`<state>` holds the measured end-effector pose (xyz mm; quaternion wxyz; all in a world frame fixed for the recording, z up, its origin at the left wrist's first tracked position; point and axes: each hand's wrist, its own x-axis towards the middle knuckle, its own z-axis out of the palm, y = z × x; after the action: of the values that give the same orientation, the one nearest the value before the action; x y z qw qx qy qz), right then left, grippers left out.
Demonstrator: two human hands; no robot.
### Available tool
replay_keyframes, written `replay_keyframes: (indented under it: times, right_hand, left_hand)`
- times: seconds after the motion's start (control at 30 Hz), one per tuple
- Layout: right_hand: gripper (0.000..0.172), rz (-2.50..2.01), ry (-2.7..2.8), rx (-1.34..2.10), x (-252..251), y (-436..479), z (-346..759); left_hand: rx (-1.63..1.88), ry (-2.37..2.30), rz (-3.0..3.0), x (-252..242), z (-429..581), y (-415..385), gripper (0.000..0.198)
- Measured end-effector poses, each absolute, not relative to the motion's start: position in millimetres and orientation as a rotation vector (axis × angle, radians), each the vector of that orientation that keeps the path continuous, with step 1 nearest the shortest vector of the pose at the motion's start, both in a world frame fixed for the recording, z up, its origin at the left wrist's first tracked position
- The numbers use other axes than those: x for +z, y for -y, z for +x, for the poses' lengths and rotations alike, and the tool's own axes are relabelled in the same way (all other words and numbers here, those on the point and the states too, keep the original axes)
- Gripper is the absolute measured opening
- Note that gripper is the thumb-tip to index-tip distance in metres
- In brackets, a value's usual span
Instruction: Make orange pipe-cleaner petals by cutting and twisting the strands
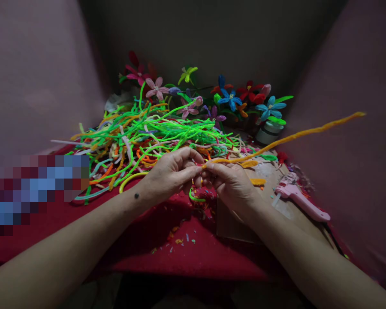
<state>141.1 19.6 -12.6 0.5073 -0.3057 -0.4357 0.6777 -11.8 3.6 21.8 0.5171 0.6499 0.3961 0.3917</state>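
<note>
1. An orange, fuzzy pipe-cleaner stem (276,143) is held between both hands, one end at the fingertips, its long free length slanting up and away past the right hand.
2. The left hand (182,169) has thumb and fingers pinched on the stem's near end; the right hand (233,180) pinches it just beside, its other fingers curled.
3. Just beyond the right hand's knuckles lie two orange, fuzzy petal-shaped pieces (257,182), partly hidden by that hand.
4. Under the right hand and forearm is a flat brown cardboard sheet (234,225), which they partly cover.
5. To the right of the right hand, on the cardboard, rests a pale pink plastic glue gun (304,201).
6. Directly beyond the left hand spreads a tangled heap of multicoloured pipe cleaners (180,131), mostly bright green on top, crowding the space there.
7. Farther beyond both hands stand multicoloured fuzzy flowers (230,99), with a pale round jar (269,133) behind the stem.
8. Below the hands, small coloured scraps (179,241) litter the red cloth (131,253).
</note>
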Motion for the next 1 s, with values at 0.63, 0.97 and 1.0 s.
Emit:
replay_keyframes:
  times: [0.63, 0.97, 1.0]
  right_hand:
    - [0.008, -0.750, 1.269, 1.481, -18.8, -10.8, 139.3]
    - [0.008, -0.761, 1.160, 1.572, -29.5, -22.7, 140.0]
    - [0.008, -0.758, 1.150, 1.581, -30.0, -22.7, 139.8]
  left_hand:
    - [0.965, -1.291, 1.891, 27.9, -44.9, -5.3, 0.018]
    - [0.386, -1.824, 2.399, -7.7, -99.3, 10.2, 0.007]
    - [0.406, -1.813, 2.364, -10.5, -100.2, 9.3, 0.007]
